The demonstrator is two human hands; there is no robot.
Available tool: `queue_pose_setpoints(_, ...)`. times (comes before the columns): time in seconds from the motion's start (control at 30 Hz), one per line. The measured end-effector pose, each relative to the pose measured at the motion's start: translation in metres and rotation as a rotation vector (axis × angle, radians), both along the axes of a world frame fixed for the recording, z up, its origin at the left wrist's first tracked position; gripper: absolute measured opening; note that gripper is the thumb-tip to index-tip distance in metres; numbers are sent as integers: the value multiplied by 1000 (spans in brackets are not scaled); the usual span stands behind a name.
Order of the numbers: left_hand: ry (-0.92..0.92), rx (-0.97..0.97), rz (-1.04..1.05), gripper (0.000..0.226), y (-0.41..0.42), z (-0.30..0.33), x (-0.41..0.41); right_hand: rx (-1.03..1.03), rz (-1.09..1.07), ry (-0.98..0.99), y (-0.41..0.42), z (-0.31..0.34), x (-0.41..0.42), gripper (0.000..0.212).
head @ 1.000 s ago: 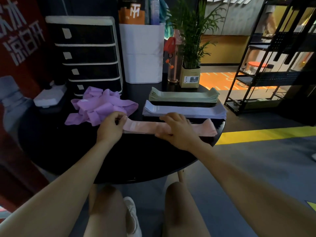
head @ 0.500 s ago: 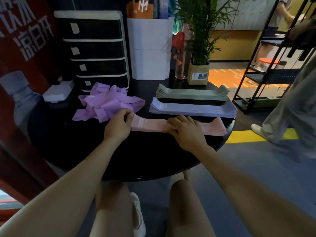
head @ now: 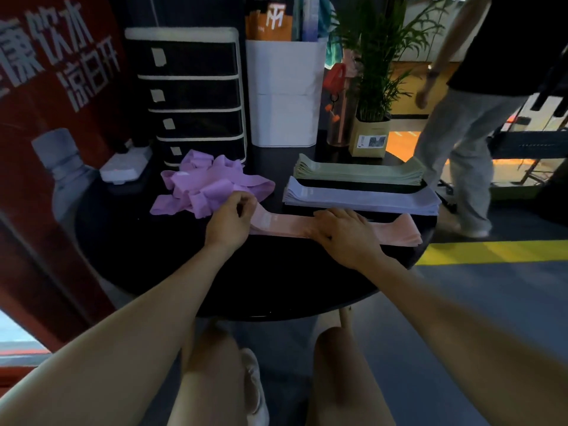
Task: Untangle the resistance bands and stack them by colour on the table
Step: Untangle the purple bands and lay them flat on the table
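At a round black table (head: 276, 290), a seated person's left hand (head: 229, 218) pinches the left end of a pink resistance band stack (head: 396, 230), while the right hand (head: 345, 233) presses flat on its middle, fingers straight. The pink stack's right end lies just short of the table's right edge. Behind it sit a lavender stack (head: 368, 196) and a green stack (head: 359, 173), side by side. A tangled purple heap (head: 209, 186) touches the left hand. The near half of the tabletop is bare. A passer-by (head: 470, 149) stands beside the table's far right edge.
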State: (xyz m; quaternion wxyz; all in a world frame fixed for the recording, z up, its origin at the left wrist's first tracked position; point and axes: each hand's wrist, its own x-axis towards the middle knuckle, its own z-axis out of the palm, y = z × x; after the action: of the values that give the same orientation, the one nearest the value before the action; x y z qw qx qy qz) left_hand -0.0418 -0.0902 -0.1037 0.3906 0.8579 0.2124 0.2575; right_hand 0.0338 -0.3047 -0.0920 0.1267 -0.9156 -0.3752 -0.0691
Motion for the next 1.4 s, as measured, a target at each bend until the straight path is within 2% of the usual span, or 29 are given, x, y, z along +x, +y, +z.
queue_pose_setpoints(0.13, -113, -38, -42, 11, 5, 10, -3, 31, 7, 54, 28, 18, 3, 46)
queue_pose_setpoints(0.27, -154, 90, 6, 16, 24, 29, -12, 144, 89, 152, 70, 30, 6, 39)
queue_pose_setpoints(0.37, -160, 157, 56, 12, 48, 40, -16, 197, 163, 155, 104, 34, 11, 30)
queue_pose_setpoints(0.5, -55, 238, 136, 23, 76, 47, -24, 227, 188, 217, 144, 41, 19, 39)
queue_pose_setpoints(0.6, 29, 228, 163, 30, 96, 44, -27, 196, 205, 270, 164, 40, 25, 50)
queue_pose_setpoints(0.7, 108, 210, 93, 52, 107, 39, -28, 113, 202, 338, 177, 37, 30, 57)
queue_pose_setpoints(0.77, 196, 206, 42, 71, 108, 41, -27, 133, 217, 326, 185, 36, 35, 44)
queue_pose_setpoints(0.8, 225, 193, 11, 72, 107, 40, -27, 158, 223, 296, 186, 36, 36, 32)
queue_pose_setpoints(0.87, 215, 188, -35, 50, 109, 41, -22, 206, 229, 270, 192, 40, 40, 17)
queue_pose_setpoints(0.93, 178, 225, -22, 16, 114, 43, -16, 268, 226, 274, 199, 49, 44, 17)
queue_pose_setpoints(0.97, 169, 226, 3, 8, 117, 47, -14, 307, 219, 274, 202, 54, 47, 17)
queue_pose_setpoints(1.03, 138, 209, 63, 25, 124, 55, -10, 383, 211, 278, 209, 65, 53, 15)
queue_pose_setpoints(1.1, 96, 176, 86, 31, 129, 68, -4, 423, 226, 278, 215, 77, 59, 13)
queue_pose_setpoints(1.3, -40, 98, 129, 26, 145, 112, 16, 532, 254, 279, 233, 114, 73, 12)
queue_pose_setpoints(1.4, -77, 107, 187, 13, 153, 129, 24, 586, 274, 264, 242, 127, 78, 11)
